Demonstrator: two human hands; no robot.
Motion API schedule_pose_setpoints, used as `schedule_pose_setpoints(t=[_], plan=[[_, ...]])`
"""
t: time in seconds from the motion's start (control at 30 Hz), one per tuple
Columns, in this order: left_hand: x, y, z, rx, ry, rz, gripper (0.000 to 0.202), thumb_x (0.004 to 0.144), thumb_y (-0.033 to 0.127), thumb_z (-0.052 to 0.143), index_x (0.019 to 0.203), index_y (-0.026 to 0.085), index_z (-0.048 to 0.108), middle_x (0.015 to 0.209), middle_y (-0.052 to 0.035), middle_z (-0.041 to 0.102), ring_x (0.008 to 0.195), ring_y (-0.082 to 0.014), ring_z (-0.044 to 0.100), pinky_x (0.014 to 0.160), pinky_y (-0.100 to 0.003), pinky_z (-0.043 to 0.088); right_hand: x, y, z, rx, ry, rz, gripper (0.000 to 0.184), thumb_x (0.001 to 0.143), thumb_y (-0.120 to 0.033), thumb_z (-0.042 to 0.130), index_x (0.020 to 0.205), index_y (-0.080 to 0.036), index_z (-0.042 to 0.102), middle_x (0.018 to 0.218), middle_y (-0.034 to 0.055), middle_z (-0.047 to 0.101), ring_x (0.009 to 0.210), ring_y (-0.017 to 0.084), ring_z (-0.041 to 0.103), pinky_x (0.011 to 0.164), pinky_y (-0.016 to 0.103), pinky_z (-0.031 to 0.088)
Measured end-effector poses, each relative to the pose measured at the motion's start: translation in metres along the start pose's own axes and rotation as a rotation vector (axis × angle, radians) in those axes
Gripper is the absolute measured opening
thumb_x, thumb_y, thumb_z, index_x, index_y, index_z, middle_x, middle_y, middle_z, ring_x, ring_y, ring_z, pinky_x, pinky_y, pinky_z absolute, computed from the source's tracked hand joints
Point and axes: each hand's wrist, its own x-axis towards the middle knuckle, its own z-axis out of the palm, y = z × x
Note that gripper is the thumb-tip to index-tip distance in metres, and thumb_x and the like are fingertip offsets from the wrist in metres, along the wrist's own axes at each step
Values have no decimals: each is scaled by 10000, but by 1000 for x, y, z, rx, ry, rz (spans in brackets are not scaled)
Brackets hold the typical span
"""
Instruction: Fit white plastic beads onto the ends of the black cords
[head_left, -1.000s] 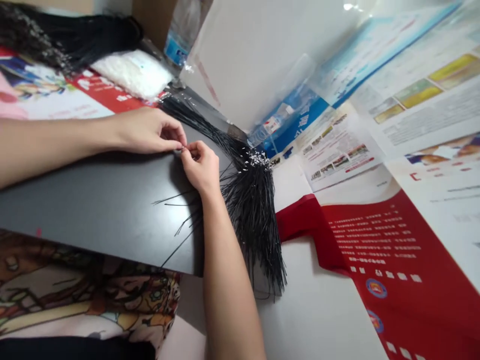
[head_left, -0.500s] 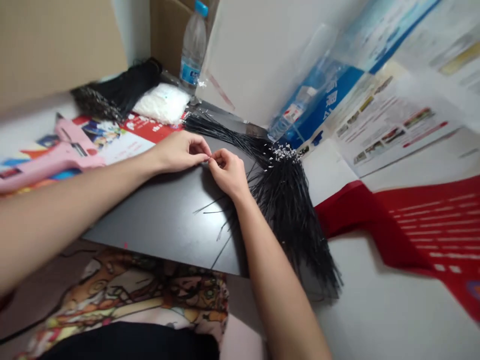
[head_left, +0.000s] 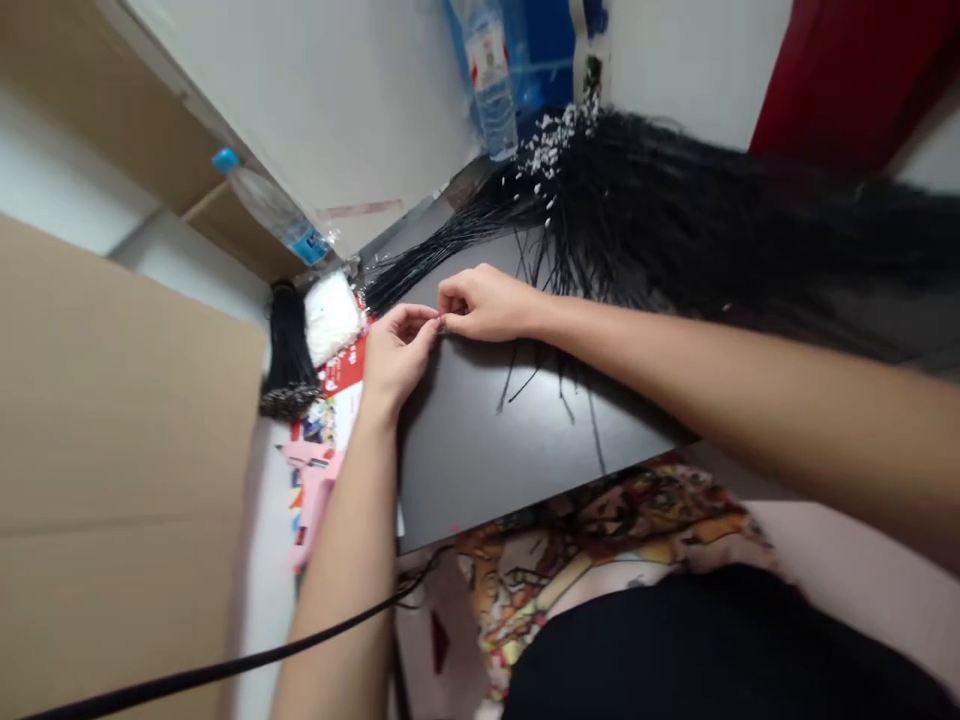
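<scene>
Pinching near the far edge of the dark tabletop [head_left: 465, 470], my left hand [head_left: 397, 350] and right hand [head_left: 487, 305] meet, the fingers [head_left: 454, 300] closed on something too tiny to make out. A bundle of black cords [head_left: 637, 200], flecked with white bits [head_left: 559, 150], fans along that edge, loose strands [head_left: 525, 380] trailing across the tabletop; a pink glue gun [head_left: 311, 490] lies past my left wrist.

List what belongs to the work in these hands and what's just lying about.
Work: left hand, right hand, bundle of thin black cords, dark board under them.
Lying about: pink glue gun, water bottle, bag of white pieces, second black bundle.
</scene>
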Motion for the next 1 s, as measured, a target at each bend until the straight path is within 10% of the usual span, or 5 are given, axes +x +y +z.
schedule_pose_setpoints(t=[0.47, 1.0], plan=[[4, 1, 1, 135, -79, 18, 149, 826, 304, 670, 924, 196, 639, 835, -22, 700, 745, -143, 636, 676, -255, 515, -2, 17, 7, 465, 224, 52, 194, 612, -28, 773, 544, -165, 655, 533, -36, 561, 624, 115, 529, 664, 267, 370], [-7, 4, 2, -6, -12, -40, 239, 751, 399, 686, 847, 182, 663, 789, -48, 717, 734, -192, 660, 719, -322, 508, -13, -5, -8, 67, -33, 30, 114, 856, -170, 616, 890, -135, 719, 797, 34, 723, 686, 121, 591, 669, 228, 377]])
